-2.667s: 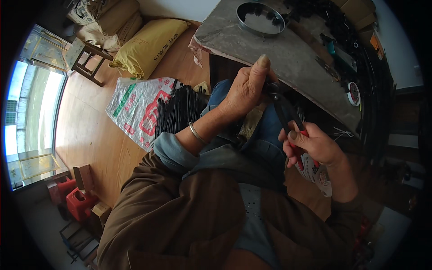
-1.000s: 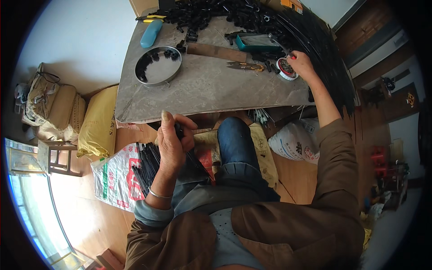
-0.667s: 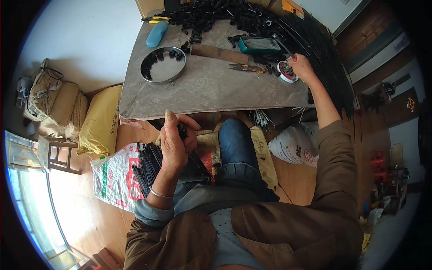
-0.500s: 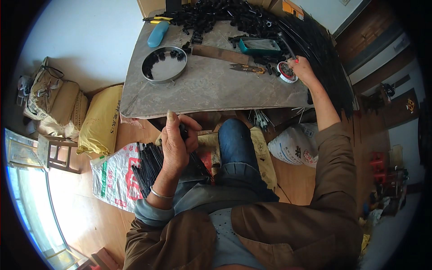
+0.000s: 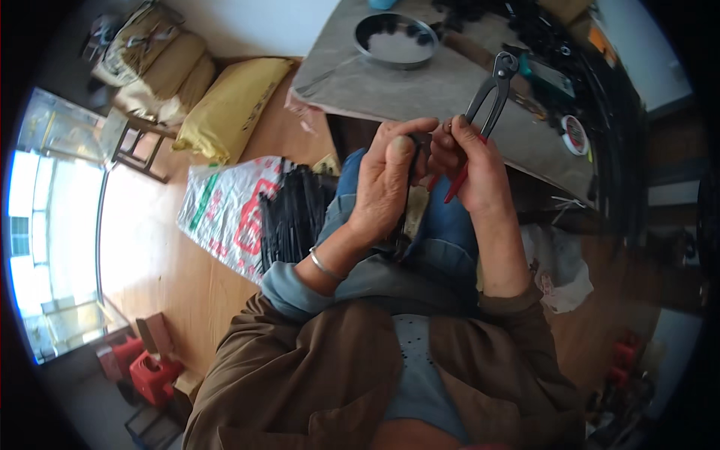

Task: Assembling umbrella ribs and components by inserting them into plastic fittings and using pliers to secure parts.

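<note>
My left hand point(image 5: 382, 180), a bracelet at its wrist, is closed round a thin black rod point(image 5: 407, 201) that hangs down from it toward my lap. The rod's upper end is hidden by the fingers. My right hand point(image 5: 484, 180) grips a pair of pincers point(image 5: 503, 73) with red handles, their dark jaws pointing up and away from me. Thumb and forefinger of that hand pinch together close to the left fingertips. Whether they hold something small cannot be made out. Black rods point(image 5: 294, 217) lie in a bundle at my left thigh.
A grey table point(image 5: 334, 75) stands ahead, bearing a round metal tray point(image 5: 397, 66) with small black parts, a white round tub point(image 5: 574, 135) and a teal box point(image 5: 551, 79). Yellow sack point(image 5: 229, 112) and printed white sack point(image 5: 225, 202) lie left, a white bag point(image 5: 559, 262) right.
My right hand has come back from the tub on the table to meet my left hand, and the pincers now show upright in it. My left hand has risen, and the view has turned left.
</note>
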`<state>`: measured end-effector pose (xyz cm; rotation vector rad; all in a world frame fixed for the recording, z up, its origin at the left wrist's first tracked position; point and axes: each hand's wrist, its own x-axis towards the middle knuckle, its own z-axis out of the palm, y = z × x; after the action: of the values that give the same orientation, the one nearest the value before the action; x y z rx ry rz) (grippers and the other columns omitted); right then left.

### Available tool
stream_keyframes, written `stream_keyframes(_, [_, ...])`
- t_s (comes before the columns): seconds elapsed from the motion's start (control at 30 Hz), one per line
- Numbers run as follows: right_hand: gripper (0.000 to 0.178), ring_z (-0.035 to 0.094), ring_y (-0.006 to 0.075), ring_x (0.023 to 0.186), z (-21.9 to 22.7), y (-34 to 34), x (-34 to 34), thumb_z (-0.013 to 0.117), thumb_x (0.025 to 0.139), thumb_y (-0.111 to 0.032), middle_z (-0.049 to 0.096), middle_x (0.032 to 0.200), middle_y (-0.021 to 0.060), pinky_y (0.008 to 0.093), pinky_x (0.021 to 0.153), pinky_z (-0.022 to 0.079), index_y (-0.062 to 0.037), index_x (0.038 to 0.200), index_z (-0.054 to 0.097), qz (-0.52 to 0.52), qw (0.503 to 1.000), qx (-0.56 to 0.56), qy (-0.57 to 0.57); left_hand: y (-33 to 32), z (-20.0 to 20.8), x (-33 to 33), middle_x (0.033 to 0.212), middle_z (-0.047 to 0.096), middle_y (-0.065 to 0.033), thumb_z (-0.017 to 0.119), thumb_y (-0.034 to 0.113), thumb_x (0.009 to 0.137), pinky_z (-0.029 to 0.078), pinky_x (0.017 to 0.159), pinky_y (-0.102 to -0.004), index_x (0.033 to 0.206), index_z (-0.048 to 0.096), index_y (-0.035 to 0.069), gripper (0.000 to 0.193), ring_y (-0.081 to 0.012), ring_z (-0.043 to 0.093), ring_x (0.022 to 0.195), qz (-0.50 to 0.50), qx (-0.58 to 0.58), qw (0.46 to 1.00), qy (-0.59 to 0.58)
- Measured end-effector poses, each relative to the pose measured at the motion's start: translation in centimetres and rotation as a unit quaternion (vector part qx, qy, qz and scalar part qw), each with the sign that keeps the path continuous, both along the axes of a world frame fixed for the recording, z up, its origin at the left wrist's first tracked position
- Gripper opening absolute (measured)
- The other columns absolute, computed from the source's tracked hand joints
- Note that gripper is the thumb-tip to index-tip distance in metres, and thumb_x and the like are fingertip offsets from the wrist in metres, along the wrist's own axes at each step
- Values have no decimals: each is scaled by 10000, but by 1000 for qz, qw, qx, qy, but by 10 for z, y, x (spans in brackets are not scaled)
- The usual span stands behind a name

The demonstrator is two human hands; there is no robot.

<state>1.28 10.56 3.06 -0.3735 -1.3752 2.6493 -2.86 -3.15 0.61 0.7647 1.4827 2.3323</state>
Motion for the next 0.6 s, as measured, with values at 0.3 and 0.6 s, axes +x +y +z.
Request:
stream_keyframes(0.3, [219, 472, 48, 553, -10, -54, -27, 661, 904, -243, 536, 637, -41, 228, 497, 392, -52, 828, 589, -131, 954, 270, -32, -26, -10, 8, 963, 441, -14, 418, 351, 1016, 404, 639, -203, 1326, 515, 34, 454, -57, 439, 745, 66, 36, 997, -5])
stream_keyframes(0.6, [202, 495, 61, 574, 1, -75, -30, 638, 918, -214, 562, 643, -1, 243, 509, 403, -26, 854, 601, -153, 856, 490, 60, -43, -10, -1, 849, 427, 20, 376, 389, 1023, 364, 596, -203, 1331, 508, 29, 491, -51, 409, 690, 52, 20, 993, -100])
